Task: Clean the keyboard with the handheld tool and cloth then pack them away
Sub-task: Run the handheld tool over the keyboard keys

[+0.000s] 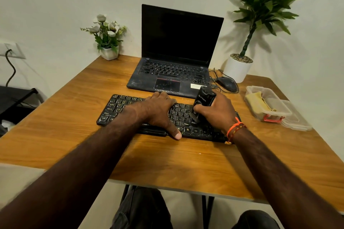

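Slippage was the main risk: the left hand (160, 111) lay flat, fingers straight, pinning the keyboard (130, 109), and if it eased off, the board could skate across the table (74, 135). The right hand (218, 111) gripped the vacuum (202, 102), nozzle down on the keys. One keyboard, one vacuum, one cloth (256, 98) waiting in one box (279, 106) near the right edge.

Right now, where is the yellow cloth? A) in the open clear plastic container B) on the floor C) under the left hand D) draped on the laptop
A: the yellow cloth lies inside the open clear plastic container at the table's right, while the right hand grips the black handheld tool on the keyboard.
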